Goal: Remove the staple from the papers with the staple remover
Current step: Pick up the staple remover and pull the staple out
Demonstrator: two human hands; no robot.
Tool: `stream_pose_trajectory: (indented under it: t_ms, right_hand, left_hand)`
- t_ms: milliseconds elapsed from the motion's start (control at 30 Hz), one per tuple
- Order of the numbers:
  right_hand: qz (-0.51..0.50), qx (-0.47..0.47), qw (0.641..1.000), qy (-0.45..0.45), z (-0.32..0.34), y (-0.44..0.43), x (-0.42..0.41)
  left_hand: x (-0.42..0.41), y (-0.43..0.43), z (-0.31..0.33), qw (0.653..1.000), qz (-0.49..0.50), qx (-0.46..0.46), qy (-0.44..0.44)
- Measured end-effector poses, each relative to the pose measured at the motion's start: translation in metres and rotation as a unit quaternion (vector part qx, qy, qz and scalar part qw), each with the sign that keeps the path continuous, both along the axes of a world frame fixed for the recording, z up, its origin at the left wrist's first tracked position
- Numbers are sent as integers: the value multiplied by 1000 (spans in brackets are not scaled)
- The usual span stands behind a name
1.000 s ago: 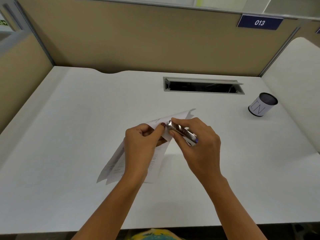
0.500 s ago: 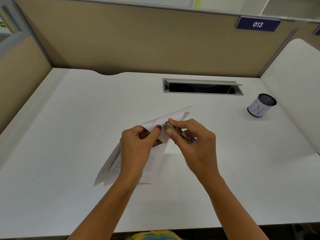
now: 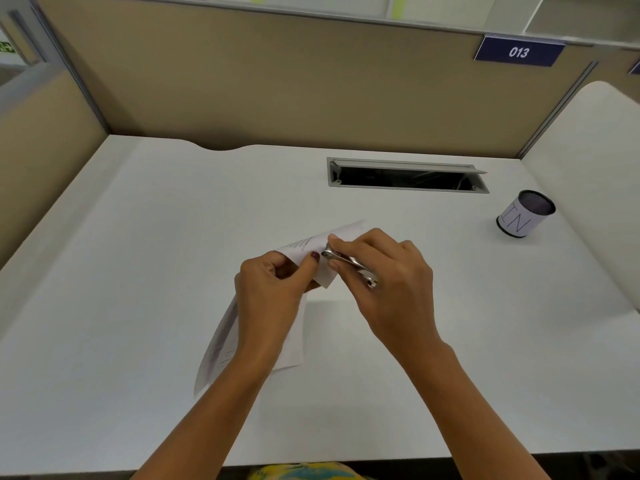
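Observation:
A few printed white papers (image 3: 294, 337) are lifted off the white desk at their top corner, with the lower ends hanging toward the desk. My left hand (image 3: 273, 292) pinches that corner, its thumb pressed on the sheet. My right hand (image 3: 388, 282) grips a shiny metal staple remover (image 3: 348, 263), and the tool's jaws touch the paper corner right beside my left thumb. The staple itself is too small to see.
A white cylindrical cup (image 3: 524, 214) with a dark rim lies tilted at the desk's right. A grey cable slot (image 3: 407, 174) stands open at the back. Tan partition walls (image 3: 277, 88) enclose the desk, with a curved white side panel (image 3: 595, 174) on the right.
Both hands stay joined at the paper corner; the remover's tip has stayed at the corner by my left thumb. The papers have shifted slightly in my grip.

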State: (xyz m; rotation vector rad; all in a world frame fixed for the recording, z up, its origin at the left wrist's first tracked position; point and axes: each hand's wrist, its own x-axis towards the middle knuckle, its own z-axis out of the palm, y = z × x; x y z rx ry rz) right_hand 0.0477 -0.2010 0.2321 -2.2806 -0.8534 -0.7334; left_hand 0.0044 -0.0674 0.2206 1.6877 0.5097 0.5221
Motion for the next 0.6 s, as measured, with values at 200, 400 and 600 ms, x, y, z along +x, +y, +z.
stream_pose_trajectory:
  t_ms: [200,400,600]
  right_hand:
    - [7,53,999,3,-3,5,-1]
    - [32,133,987,87,-4,5,-4]
    - [-19,23,996,-88,-4,5,-5]
  left_hand:
    - [1,-2,2,1000,11,-5,-16]
    - [1,-3,4,999,19,44,-17]
    - [-3,-5,7,996,16,78,-33]
